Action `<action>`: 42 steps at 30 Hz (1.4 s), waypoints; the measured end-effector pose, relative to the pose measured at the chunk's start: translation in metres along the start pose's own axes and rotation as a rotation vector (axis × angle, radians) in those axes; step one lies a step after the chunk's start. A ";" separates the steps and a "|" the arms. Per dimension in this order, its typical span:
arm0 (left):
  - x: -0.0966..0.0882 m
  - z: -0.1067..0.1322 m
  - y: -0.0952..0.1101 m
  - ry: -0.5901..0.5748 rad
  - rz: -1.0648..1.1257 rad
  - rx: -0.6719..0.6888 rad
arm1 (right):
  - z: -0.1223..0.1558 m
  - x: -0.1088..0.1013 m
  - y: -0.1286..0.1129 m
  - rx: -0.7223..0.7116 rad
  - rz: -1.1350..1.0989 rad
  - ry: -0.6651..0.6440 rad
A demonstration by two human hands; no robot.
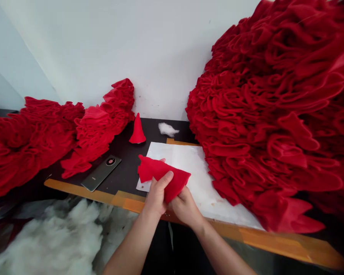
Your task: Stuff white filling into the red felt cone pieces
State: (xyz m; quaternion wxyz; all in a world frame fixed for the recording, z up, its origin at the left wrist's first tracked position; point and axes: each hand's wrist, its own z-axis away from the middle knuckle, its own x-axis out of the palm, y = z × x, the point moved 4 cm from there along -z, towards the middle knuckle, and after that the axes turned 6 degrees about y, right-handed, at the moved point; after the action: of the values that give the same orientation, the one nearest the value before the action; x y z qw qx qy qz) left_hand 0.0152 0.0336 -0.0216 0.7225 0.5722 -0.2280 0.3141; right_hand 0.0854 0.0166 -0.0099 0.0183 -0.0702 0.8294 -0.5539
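Observation:
A floppy, cone-shaped red felt hat (163,172) lies sideways over the front of the white sheet, its narrow end to the left and its wide edge to the right. My left hand (159,191) is closed around its middle, thumb on top and fingers behind. At the wide lower edge, my right hand (184,204) is closed, its fingertips tucked into or behind the felt and hidden there. Whether those fingers also hold stuffing is not visible. Behind the hands, another red felt hat (138,131) stands upright with its point up.
A huge heap of red felt pieces (263,126) rises at right; smaller heaps (103,122) lie at left. A phone (101,173) rests near the taped table edge (129,201). A white fibre tuft (167,130) sits behind the white sheet (186,156). Loose stuffing (63,236) fills the lower left.

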 end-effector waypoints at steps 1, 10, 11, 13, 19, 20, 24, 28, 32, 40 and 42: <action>-0.001 0.000 0.000 0.011 -0.014 -0.013 | -0.001 -0.001 -0.001 -0.006 0.005 -0.003; -0.010 -0.023 0.032 0.018 0.128 0.045 | -0.003 0.000 -0.008 -0.063 0.112 -0.097; -0.010 -0.023 0.035 0.053 0.116 0.106 | -0.002 0.001 -0.008 -0.067 0.133 -0.107; -0.011 -0.020 0.041 0.098 0.077 0.206 | -0.001 0.004 -0.009 -0.097 0.190 -0.145; 0.003 -0.006 0.034 -0.081 0.053 0.167 | 0.003 0.009 -0.012 -0.224 0.410 -0.263; 0.004 -0.004 0.032 -0.085 0.062 0.164 | 0.004 0.009 -0.012 -0.222 0.431 -0.265; 0.000 -0.008 0.024 -0.053 0.114 0.071 | 0.005 0.007 -0.010 -0.223 0.453 -0.286; -0.014 -0.024 0.037 0.052 0.012 0.073 | 0.003 0.008 -0.013 -0.218 0.422 -0.290; -0.015 -0.031 0.057 0.033 0.014 0.154 | 0.001 0.011 -0.017 -0.235 0.349 -0.278; -0.002 -0.026 0.060 0.012 0.039 0.178 | 0.002 0.013 -0.017 -0.233 0.354 -0.268; -0.002 -0.022 0.054 -0.002 0.044 0.130 | 0.004 0.012 -0.018 -0.245 0.378 -0.247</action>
State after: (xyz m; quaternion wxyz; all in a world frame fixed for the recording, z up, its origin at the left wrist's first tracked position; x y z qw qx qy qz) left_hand -0.0253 0.0628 0.0081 0.6765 0.6130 -0.2201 0.3435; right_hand 0.0758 0.0049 0.0055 0.2143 0.0173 0.8801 -0.4234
